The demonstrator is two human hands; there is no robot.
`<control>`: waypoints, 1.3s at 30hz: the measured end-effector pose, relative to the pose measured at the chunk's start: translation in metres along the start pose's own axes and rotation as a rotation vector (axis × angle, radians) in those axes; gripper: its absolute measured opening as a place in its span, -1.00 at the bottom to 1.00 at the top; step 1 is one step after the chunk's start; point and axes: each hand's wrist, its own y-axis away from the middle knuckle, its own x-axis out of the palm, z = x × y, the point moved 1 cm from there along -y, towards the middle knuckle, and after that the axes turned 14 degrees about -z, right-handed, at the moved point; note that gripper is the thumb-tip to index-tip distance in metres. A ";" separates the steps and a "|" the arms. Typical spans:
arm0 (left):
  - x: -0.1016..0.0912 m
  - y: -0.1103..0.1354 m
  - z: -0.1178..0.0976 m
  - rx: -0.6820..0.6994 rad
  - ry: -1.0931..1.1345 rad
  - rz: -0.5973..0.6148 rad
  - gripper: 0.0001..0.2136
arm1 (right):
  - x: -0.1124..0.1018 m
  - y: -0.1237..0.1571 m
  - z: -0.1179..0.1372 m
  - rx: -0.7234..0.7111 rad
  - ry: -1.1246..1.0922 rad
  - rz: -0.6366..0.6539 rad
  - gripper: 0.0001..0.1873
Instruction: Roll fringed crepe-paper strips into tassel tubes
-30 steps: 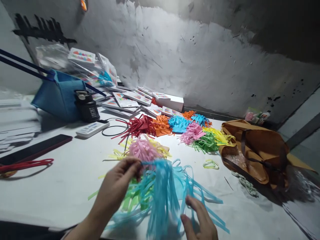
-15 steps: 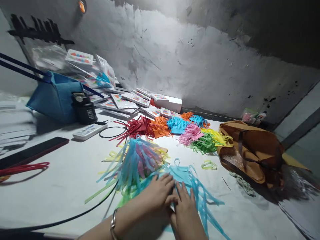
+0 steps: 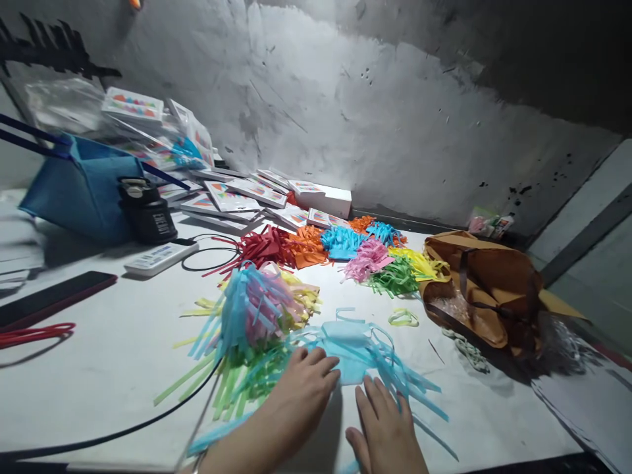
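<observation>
A light blue tissue paper fringe lies on the white table, its cut strips spread to both sides and a folded band at the top. My left hand rests at its lower left edge, fingers slightly bent and holding nothing visible. To the right, my right hand lies nearly flat by the lower right strips, fingers stretched out and the thumb apart. Beside my left hand sits a heap of tissue tassels in blue, pink and yellow, with green strips under it.
Red, orange, blue, pink, green and yellow fringes lie farther back. An open brown bag stands right. At left are a black bottle, a white power bank, a dark phone and a cable. Flat boxes pile behind.
My hands have moved apart, the right one shifting right and down. The light blue fringe between them is more exposed. The whole view has shifted slightly.
</observation>
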 end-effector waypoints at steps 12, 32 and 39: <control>0.009 -0.057 0.066 -0.320 -0.219 -0.175 -0.72 | 0.008 0.008 -0.003 0.012 -0.116 -0.116 -0.52; 0.031 0.021 0.013 0.168 0.166 -0.038 -0.49 | 0.005 -0.086 0.018 -0.011 -0.274 0.125 -0.56; 0.040 0.033 0.010 0.183 0.132 -0.073 -0.46 | -0.012 -0.051 -0.081 0.367 0.119 -0.061 -0.50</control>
